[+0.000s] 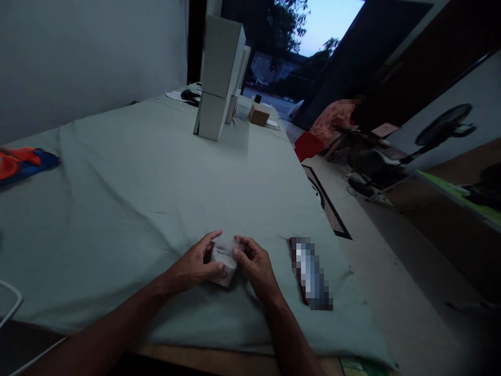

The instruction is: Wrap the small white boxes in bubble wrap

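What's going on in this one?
A person stands at a table covered with a pale green cloth. Their left hand and right hand both grip a small pale bundle that rests on the cloth near the front edge. A dark red flat object lies just right of the hands, untouched. Stacked white boxes and a small cardboard box stand at the far end. Another person sits in the background.

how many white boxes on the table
2 clearly: a tall box stacked on a lower box at the far end of the table. Pale edges behind them may be more boxes, partly hidden.
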`<act>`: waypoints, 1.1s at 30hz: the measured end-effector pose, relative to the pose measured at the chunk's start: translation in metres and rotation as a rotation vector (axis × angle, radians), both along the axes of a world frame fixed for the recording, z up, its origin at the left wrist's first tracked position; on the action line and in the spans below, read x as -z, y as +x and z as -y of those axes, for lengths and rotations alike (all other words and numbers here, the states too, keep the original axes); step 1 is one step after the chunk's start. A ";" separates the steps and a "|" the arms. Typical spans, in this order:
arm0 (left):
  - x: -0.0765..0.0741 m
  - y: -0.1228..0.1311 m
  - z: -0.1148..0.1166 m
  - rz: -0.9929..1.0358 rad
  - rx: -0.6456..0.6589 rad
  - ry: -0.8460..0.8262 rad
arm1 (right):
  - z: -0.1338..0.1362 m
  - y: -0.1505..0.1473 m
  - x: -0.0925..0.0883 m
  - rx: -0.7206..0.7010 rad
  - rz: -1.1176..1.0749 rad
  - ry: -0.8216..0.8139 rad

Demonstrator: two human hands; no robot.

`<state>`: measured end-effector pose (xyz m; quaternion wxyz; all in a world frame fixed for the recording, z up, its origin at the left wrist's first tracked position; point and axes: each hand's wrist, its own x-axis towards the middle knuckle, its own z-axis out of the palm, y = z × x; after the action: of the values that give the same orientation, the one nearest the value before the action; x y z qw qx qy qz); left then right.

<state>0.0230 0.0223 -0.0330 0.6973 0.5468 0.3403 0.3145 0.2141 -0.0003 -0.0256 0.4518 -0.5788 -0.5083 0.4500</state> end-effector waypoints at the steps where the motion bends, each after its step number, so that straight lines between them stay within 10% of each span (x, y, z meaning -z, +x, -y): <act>1: 0.000 0.000 0.000 -0.006 -0.004 0.002 | -0.001 -0.003 -0.002 -0.007 0.014 0.022; 11: 0.004 0.001 -0.003 -0.111 -0.017 0.084 | 0.013 -0.014 -0.021 -0.060 0.296 0.145; 33: -0.001 0.007 0.001 -0.197 -0.146 0.152 | 0.004 -0.005 -0.001 -0.115 0.284 0.108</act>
<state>0.0304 0.0214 -0.0322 0.5924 0.6001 0.4211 0.3342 0.2095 -0.0045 -0.0249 0.3793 -0.5815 -0.6229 0.3606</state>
